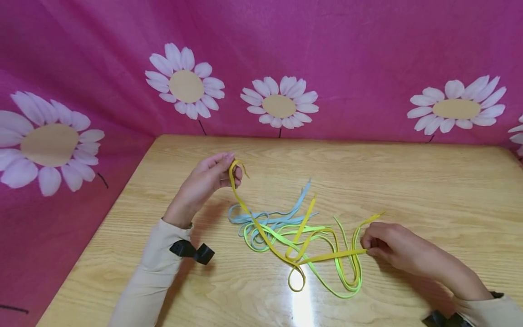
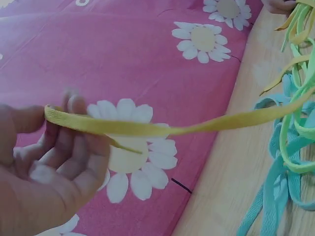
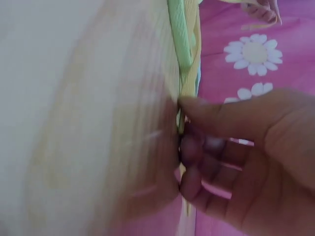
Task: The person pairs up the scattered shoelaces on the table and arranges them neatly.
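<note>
My left hand (image 1: 210, 175) is raised above the table's left part and pinches a yellow shoelace (image 1: 241, 197) between thumb and forefinger, a short tip hanging past the fingers. From there the lace slopes down to the pile, as the left wrist view also shows with the yellow shoelace (image 2: 206, 124). At the right, low over the tabletop, my right hand (image 1: 402, 247) pinches a stretch of yellow lace (image 1: 335, 256). Between the hands lie tangled neon green laces (image 1: 327, 284) and light blue laces (image 1: 282, 220). A small yellow loop (image 1: 297, 279) rests at the near side.
The wooden table (image 1: 429, 181) carries the laces. Behind and to the left hangs a pink cloth (image 1: 339, 59) with white daisies. Black wrist devices (image 1: 192, 251) sit on both sleeves. A bright reflection shows near the front of the table.
</note>
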Tool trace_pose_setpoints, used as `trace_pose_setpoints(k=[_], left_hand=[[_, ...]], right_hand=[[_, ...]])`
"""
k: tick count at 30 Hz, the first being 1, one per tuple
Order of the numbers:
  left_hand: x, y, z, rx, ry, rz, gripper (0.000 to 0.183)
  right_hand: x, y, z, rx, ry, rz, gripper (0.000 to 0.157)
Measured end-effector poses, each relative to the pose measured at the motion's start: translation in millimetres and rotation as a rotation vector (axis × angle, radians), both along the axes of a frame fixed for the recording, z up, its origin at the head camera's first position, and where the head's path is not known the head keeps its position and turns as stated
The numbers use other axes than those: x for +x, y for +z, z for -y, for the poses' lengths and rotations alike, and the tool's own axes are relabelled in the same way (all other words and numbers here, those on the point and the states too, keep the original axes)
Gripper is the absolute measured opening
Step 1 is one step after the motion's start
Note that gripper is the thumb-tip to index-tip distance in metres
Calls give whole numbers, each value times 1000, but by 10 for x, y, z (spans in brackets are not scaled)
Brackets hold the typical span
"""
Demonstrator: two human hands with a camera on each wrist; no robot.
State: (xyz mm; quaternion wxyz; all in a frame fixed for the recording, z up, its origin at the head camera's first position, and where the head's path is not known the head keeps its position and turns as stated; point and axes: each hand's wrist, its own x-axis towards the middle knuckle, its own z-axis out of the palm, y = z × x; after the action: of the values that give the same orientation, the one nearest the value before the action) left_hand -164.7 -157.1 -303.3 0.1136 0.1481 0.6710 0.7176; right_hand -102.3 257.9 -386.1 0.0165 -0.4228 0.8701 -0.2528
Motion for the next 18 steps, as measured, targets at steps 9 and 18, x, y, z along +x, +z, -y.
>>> trace_pose_setpoints(k=[9,18], left_hand=[[-82,25,213,267,198,0,20],[-95,63,397,256,122,-9,44]], right_hand=[[-35,157,-356,34,31,196,31],[-64,335,-699,33,-23,284,37]])
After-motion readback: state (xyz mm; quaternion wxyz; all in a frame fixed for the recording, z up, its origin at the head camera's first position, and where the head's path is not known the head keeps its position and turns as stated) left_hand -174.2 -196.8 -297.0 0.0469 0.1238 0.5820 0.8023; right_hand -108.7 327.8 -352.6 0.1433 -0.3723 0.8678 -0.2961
